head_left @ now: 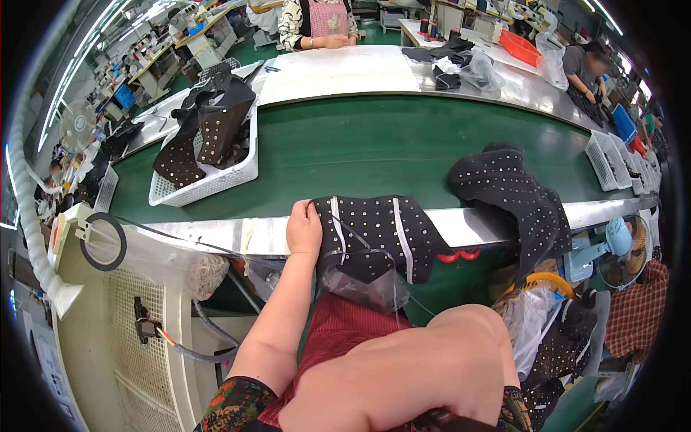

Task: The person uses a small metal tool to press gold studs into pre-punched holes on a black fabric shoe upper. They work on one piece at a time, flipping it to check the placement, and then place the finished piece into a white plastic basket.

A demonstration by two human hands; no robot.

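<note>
My left hand (304,229) is closed on the left edge of a black studded fabric piece (371,234). The piece lies over the metal edge of the table, its lower part hanging down, with pale strips running across it. A thin dark cord or strip loops over its front. Bent across my lap, my right forearm (403,356) runs toward the lower edge, and its hand is out of view. A second black studded piece (515,194) drapes over the same edge to the right.
A white basket (248,169) of studded pieces stands on the green belt (345,144) at left. Beside me are a cream machine housing (108,324), a black ring (103,242) and a blue fan (615,236). A person in a pink apron (327,18) sits across the table.
</note>
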